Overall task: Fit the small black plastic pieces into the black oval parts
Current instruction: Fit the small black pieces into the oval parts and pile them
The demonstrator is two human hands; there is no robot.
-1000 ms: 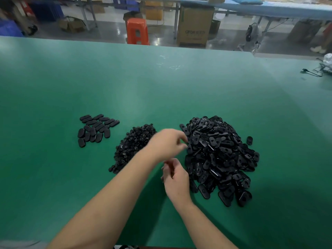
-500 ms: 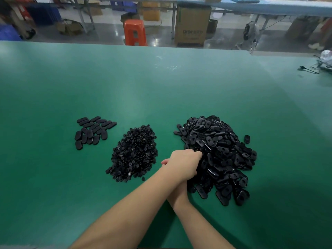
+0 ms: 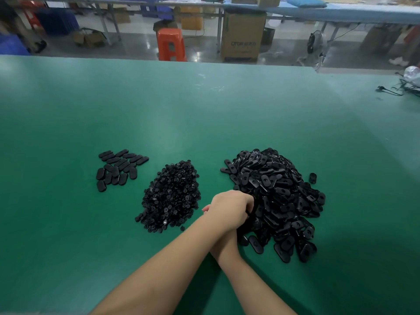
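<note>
My left hand (image 3: 229, 209) crosses over the right hand (image 3: 205, 209), fingers curled into the near-left edge of the oval parts pile (image 3: 277, 201); what either holds, I can't tell. Small pieces heap (image 3: 171, 196) lies just left of both hands on the counter (image 3: 204, 123).

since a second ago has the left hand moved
Yes. The left hand has dropped toward the camera, from the far left edge of the big pile of oval parts to its near left side, covering the right hand.
</note>
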